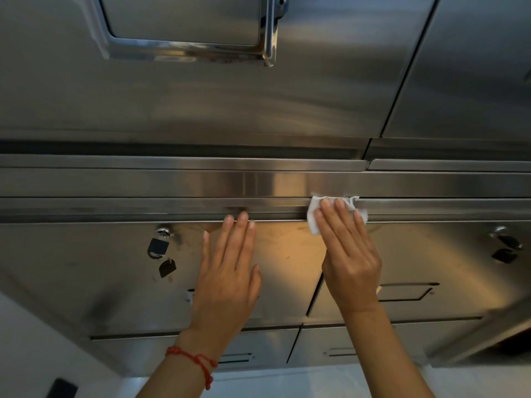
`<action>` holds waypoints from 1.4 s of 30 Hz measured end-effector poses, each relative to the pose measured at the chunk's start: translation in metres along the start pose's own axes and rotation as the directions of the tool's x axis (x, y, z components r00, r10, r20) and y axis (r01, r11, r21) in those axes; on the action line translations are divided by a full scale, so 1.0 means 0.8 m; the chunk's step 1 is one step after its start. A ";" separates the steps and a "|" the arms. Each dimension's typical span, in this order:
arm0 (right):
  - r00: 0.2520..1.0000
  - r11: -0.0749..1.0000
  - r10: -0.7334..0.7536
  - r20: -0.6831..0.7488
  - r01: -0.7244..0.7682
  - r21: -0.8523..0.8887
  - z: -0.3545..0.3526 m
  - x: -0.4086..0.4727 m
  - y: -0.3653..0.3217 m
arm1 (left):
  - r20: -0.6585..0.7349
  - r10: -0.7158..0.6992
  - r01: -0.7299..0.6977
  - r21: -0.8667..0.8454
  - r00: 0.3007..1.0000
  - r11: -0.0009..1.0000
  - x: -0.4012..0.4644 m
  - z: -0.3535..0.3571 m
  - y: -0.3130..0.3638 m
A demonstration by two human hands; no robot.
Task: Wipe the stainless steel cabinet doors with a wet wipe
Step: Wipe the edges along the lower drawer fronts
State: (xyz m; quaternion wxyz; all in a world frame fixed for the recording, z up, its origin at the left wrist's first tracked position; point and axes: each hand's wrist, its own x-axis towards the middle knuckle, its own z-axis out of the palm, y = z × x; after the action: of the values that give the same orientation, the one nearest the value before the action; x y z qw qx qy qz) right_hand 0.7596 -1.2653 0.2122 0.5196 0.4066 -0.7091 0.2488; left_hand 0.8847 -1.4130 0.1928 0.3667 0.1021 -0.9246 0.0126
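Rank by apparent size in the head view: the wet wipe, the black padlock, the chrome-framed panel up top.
1. Chrome-framed panel, though cropped by the frame edge.
2. Wet wipe, partly under the right hand.
3. Black padlock.

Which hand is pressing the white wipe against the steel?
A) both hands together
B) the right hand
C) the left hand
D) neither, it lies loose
B: the right hand lies flat on the wipe at the top edge of the door, while the left hand, with the red bracelet at its wrist, rests bare on the steel beside it.
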 end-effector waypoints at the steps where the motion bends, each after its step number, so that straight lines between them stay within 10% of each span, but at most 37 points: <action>1: 1.000 1.000 0.011 -0.007 -0.011 -0.001 0.000 0.000 -0.001 | 0.003 -0.001 0.001 -0.002 1.000 1.000 0.000 0.000 0.000; 42: 1.000 0.998 -0.025 0.015 0.024 0.052 0.009 0.006 -0.022 | 0.013 -0.001 0.000 0.023 1.000 1.000 0.000 -0.003 0.000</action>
State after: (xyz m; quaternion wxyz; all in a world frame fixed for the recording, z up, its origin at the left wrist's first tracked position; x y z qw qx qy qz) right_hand 0.7701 -1.2819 0.2131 0.5064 0.4305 -0.7014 0.2574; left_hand 0.8866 -1.4129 0.1948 0.3596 0.1067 -0.9267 0.0227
